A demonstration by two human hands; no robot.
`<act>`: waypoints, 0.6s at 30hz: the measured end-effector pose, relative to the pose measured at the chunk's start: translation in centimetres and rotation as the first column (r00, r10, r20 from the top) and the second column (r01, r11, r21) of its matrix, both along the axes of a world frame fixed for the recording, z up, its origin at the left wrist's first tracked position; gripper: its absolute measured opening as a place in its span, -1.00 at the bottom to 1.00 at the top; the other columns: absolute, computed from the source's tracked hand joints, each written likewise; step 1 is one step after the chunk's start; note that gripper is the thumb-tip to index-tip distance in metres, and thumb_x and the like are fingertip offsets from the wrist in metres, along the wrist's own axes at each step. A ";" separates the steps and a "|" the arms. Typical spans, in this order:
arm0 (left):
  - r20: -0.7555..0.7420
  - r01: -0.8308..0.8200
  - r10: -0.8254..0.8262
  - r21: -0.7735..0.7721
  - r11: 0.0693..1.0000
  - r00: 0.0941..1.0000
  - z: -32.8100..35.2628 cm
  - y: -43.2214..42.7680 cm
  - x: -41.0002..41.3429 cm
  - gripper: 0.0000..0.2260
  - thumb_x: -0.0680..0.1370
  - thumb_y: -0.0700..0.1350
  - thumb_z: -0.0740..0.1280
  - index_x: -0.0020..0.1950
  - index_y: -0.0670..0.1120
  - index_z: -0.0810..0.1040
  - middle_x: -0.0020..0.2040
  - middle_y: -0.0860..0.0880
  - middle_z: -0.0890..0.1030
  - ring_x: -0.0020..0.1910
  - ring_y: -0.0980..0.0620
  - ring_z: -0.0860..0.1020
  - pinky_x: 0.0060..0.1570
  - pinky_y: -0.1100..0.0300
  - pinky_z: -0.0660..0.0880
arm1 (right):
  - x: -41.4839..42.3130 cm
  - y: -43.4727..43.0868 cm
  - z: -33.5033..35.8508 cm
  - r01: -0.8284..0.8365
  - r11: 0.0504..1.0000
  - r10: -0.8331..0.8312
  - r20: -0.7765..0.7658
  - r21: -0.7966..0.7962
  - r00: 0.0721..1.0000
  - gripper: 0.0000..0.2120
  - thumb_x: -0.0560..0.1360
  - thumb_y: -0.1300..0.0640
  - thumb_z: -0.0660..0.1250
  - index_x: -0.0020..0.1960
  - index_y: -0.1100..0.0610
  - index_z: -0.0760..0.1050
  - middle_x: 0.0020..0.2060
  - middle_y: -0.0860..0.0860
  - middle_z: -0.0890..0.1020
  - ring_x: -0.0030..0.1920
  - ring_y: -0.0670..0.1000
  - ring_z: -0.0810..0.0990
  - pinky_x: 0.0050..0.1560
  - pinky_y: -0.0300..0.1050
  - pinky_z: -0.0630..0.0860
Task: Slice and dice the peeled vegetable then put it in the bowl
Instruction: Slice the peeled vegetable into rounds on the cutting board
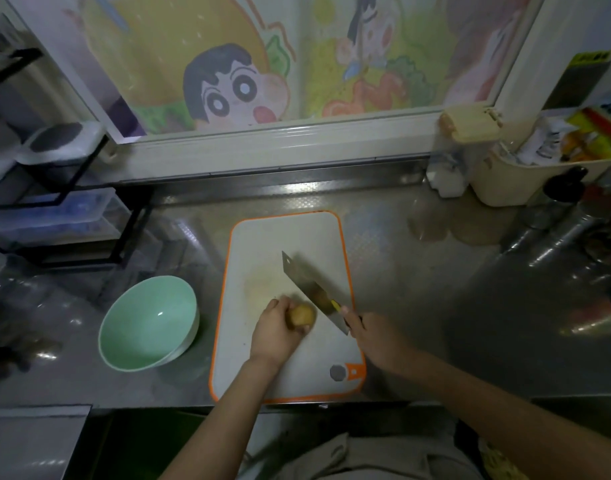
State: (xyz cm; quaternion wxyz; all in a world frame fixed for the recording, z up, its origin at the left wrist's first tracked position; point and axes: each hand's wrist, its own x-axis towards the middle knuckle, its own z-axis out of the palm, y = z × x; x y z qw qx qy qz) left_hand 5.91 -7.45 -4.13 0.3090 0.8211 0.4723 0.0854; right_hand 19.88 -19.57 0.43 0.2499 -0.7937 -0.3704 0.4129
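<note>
A peeled yellow potato (302,316) lies on the white cutting board with an orange rim (286,237). My left hand (274,332) grips the potato from its left side. My right hand (375,336) holds the handle of a cleaver (311,289), whose broad blade slants up and to the left just right of the potato, close to it. A pale green bowl (148,323) stands empty on the steel counter to the left of the board.
A black wire rack (75,209) with clear boxes stands at the back left. A cream container (511,174) with packets and metal pots (567,233) crowd the back right. The counter's front edge (331,405) runs just below the board.
</note>
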 end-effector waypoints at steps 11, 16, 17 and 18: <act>0.036 -0.030 0.028 0.044 0.999 0.999 0.2 -0.5 -0.1 -0.68 0.34 -0.11 0.49 0.04 -0.11 0.52 -0.02 -0.08 0.53 -0.04 -0.08 0.51 -0.17 0.30 0.30 | -0.7 -0.5 0.9 -0.109 0.990 0.115 0.067 -0.090 0.991 -0.46 0.61 -0.17 -0.09 -0.04 0.27 0.44 -0.37 0.04 0.39 -0.30 0.02 0.39 -0.17 -0.19 0.30; 0.011 -0.007 0.006 0.067 0.998 1.000 0.6 -0.8 0.3 -0.72 0.36 -0.15 0.45 0.04 -0.11 0.52 0.02 -0.07 0.53 -0.02 -0.07 0.50 -0.19 0.32 0.29 | -0.6 -0.5 0.7 -0.119 0.981 0.135 0.098 -0.154 0.986 -0.48 0.60 -0.19 -0.12 -0.08 0.21 0.39 -0.34 0.08 0.43 -0.34 0.00 0.39 -0.13 -0.17 0.31; 0.007 -0.005 0.004 0.073 0.997 1.000 0.6 -1.0 0.3 -0.73 0.37 -0.16 0.44 0.04 -0.11 0.52 0.02 -0.07 0.53 -0.02 -0.07 0.49 -0.18 0.31 0.31 | -0.6 -0.6 1.0 -0.120 0.980 0.136 0.088 -0.159 0.987 -0.48 0.60 -0.19 -0.11 -0.10 0.21 0.38 -0.36 0.05 0.41 -0.38 -0.04 0.36 -0.13 -0.17 0.31; 0.003 -0.001 0.000 0.080 0.997 1.000 0.6 -1.1 0.4 -0.73 0.37 -0.16 0.44 0.03 -0.12 0.52 0.03 -0.07 0.52 -0.01 -0.08 0.49 -0.17 0.30 0.32 | -0.6 -0.5 1.0 -0.106 0.980 0.120 0.076 -0.167 0.990 -0.48 0.61 -0.19 -0.11 -0.12 0.21 0.37 -0.38 0.04 0.39 -0.39 -0.07 0.33 -0.15 -0.17 0.31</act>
